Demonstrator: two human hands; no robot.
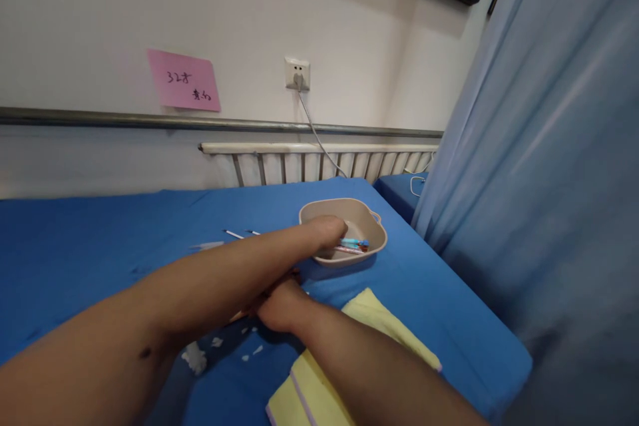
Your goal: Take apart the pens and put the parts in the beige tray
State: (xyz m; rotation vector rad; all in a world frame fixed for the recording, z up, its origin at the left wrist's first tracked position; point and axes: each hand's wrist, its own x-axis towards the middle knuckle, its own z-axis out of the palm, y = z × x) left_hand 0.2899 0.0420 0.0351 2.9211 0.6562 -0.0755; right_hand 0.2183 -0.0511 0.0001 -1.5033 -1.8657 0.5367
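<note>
My left hand (327, 230) reaches into a beige plastic basin (381, 239) on the blue-covered bed. Its fingers are curled and partly hidden, with a few pens (355, 245), light blue and pinkish, sticking out from beneath them toward the right. My right hand (282, 304) is lower, crossed under the left forearm. That forearm covers its fingers, so what they hold cannot be made out. Below the right hand, white scraps (217, 342) and a crumpled white piece (194, 358) lie on the sheet. A folded yellow towel (384, 319) with purple edging lies under my right forearm.
Thin white sticks with dark tips (233, 234) lie beyond my left forearm, beside a translucent pointed item (207, 245). A white rail (319, 148) runs along the wall behind the bed (100, 233). A blue curtain (539, 146) hangs at the right.
</note>
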